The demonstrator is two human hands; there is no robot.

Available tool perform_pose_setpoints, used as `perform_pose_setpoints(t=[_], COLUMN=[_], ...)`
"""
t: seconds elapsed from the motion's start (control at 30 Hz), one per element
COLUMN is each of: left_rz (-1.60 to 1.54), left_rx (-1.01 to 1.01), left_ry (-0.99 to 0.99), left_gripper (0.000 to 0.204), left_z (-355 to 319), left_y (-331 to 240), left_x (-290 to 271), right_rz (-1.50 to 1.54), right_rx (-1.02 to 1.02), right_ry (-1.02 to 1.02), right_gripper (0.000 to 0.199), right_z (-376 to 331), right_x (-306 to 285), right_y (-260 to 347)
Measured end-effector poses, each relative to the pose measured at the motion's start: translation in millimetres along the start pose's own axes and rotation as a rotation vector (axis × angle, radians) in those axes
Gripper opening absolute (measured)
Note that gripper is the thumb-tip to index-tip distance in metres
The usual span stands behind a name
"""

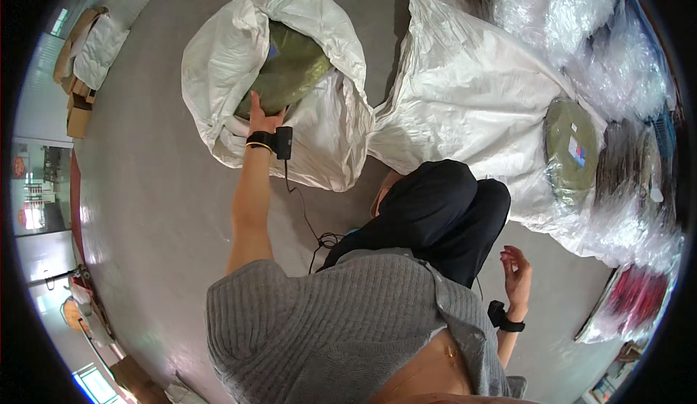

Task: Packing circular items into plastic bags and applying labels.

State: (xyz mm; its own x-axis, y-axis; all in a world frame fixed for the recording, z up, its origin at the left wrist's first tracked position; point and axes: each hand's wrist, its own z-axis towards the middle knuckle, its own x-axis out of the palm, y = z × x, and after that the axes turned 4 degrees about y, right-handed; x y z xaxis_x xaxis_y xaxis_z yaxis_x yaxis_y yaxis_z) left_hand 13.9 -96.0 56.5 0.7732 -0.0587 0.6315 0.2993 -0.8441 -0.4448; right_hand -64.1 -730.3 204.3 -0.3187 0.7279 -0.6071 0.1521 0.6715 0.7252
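Observation:
An olive-green bundle in clear plastic lies tilted in the mouth of a white woven sack. My left hand is at the bundle's near edge, thumb and fingers apart around it; part of the grip is hidden. A black device on a wrist strap sits on that wrist, with a cable running down from it. Off to my right, away from the sacks, my right hand hangs in the air with loosely bent fingers and nothing in it. It also wears a black wrist device.
Another white sack lies spread flat at the right, with a second green bundle on its far side. Clear plastic-wrapped goods are heaped along the right. A red wrapped pack lies below them. Cardboard boxes stand by the left wall.

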Motion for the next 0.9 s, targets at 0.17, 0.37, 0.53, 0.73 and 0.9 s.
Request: perform_pose_setpoints(t=[0.17, 0.37, 0.53, 0.73, 0.9], left_rz=[-0.019, -0.005, 0.571, 0.839, 0.134], left_rx=[0.123, 0.23, 0.454, 0.37, -0.375], left_ry=[0.156, 0.38, 0.589, 0.505, 0.322], left_gripper=[0.033, 0.019, 0.031, 0.041, 0.058], left_z=[-12, -84, -235, -312, -319], left_y=[-47, -69, -21, 35, 35], left_x=[42, 100, 101, -46, -88], right_rz=[-0.025, 0.194, 0.85, 1.665, 1.179], right_rx=[-0.07, -0.336, -0.416, 0.137, 0.187], right_ry=[-0.001, 0.261, 0.857, 1.072, 0.809], right_gripper=[0.021, 0.024, 0.053, 0.074, 0.045], right_z=[12, 41, 87, 176, 205], right_x=[-9, 6, 45, 128, 161], right_y=[25, 76, 140, 174, 148])
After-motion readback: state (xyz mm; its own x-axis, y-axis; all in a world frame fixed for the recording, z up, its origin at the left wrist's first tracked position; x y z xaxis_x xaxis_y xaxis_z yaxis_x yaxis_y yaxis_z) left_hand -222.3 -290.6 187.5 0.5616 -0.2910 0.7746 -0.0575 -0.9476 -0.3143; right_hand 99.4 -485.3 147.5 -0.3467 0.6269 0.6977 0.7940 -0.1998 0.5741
